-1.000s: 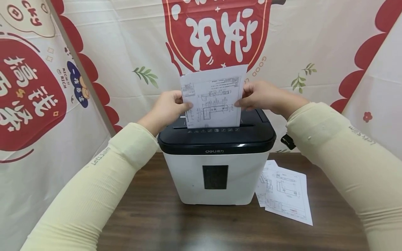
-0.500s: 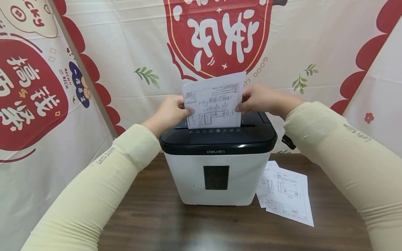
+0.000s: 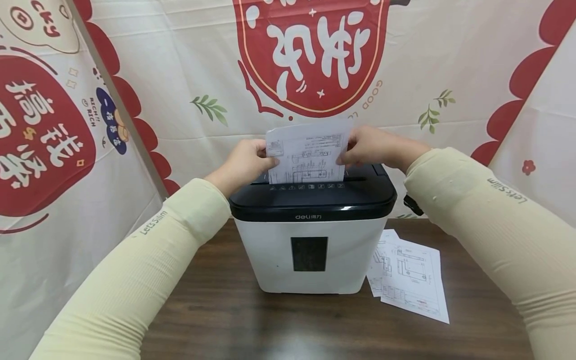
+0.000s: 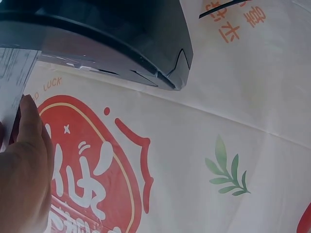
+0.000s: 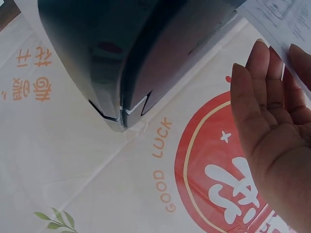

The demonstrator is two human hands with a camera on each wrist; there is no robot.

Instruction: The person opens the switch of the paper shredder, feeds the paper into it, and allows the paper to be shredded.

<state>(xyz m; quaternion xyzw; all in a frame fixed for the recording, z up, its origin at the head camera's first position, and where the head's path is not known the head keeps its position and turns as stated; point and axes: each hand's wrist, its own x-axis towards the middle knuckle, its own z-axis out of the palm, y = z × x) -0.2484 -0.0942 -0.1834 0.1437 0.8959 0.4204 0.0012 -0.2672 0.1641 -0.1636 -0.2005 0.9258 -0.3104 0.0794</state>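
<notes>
A sheet of paper (image 3: 306,152) printed with technical drawings stands upright, its lower edge in the slot of a paper shredder (image 3: 310,202) with a black top and white bin. My left hand (image 3: 245,162) pinches the sheet's left edge between thumb and fingers. At its right edge, my right hand (image 3: 371,147) pinches it the same way. In the left wrist view the left hand (image 4: 26,165) holds the paper (image 4: 14,82) below the dark shredder top (image 4: 107,29). The right wrist view shows the right hand (image 5: 277,111) with its thumb and fingers at the paper's edge.
Printed sheets (image 3: 411,280) lie overlapping on the brown wooden table (image 3: 216,310), right of the shredder. A white cloth backdrop (image 3: 180,65) with red patterns hangs close behind and along the left. A small black object (image 3: 412,204) shows beneath the right forearm.
The sheet has sunk steadily into the shredder slot, so less of it shows above. Both hands have come down slightly with it, keeping their pinch on its edges.
</notes>
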